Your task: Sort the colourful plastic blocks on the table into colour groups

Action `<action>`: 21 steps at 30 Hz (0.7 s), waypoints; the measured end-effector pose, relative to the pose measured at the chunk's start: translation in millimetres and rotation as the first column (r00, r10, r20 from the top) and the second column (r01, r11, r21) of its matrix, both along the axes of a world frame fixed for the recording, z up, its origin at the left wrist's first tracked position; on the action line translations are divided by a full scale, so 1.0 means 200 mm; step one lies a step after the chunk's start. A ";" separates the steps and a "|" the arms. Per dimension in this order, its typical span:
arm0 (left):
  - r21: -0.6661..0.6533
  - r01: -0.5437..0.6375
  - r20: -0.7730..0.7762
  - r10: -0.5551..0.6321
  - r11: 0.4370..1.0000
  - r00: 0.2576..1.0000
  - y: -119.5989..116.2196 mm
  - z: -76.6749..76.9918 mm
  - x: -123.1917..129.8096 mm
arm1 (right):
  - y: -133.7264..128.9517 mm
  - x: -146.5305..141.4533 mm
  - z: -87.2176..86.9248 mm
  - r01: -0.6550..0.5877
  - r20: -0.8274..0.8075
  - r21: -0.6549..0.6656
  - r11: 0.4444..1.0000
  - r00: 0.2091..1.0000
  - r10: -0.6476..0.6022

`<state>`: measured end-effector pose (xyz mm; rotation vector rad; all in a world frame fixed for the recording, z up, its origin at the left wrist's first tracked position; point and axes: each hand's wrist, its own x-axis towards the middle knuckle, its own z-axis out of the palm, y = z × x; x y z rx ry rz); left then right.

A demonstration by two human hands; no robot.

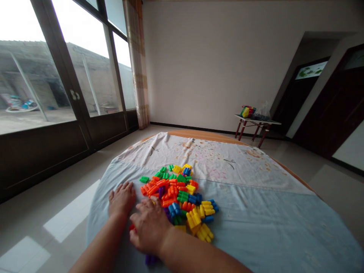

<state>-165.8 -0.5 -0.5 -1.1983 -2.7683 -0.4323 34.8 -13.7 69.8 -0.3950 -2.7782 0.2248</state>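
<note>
We are in a pale-walled room with glass doors (88,72) on the left and a patterned curtain (137,57) at their far end. On the far right, a small table (272,122) bears a multicoloured bag (247,112) and a clear plastic bag (264,115). Before us stands a large rounded table with a wooden rim (204,135), spread with a pale blue and white flowered cloth (256,216).

A loose heap of plastic blocks (171,189) lies on the near part of the cloth, left of its middle: green mostly at the far side, orange through the centre, yellow and blue toward the right. Our left hand (122,197) rests back up on the cloth just left of the heap, fingers loosely spread, with nothing seen in its grasp. Our right hand (152,225) covers the heap's near left edge, fingers bent downward; its palm is hidden, so we cannot tell whether it grips a piece. A red block (131,227) peeks out beside its thumb, and a purple block (150,259) lies nearer us, by the right wrist.
</note>
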 end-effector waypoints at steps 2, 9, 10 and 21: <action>-0.017 -0.001 -0.006 0.000 1.000 1.000 0.00 0.00 0.00 | -0.01 -0.10 -0.03 0.010 0.126 -0.002 1.000 0.992 -0.009; -0.032 0.002 -0.044 -0.003 0.999 0.999 -0.01 0.02 0.02 | 0.00 -0.20 -0.09 0.033 0.380 0.020 0.999 0.924 -0.038; -0.033 0.005 -0.048 -0.007 0.999 0.999 -0.01 0.03 0.02 | 0.01 -0.18 -0.08 0.040 0.398 0.036 0.999 0.916 -0.051; -0.058 0.039 -0.060 -0.043 0.998 0.997 -0.01 0.02 0.00 | 0.23 0.21 -0.02 0.212 0.413 0.068 0.975 0.884 -0.221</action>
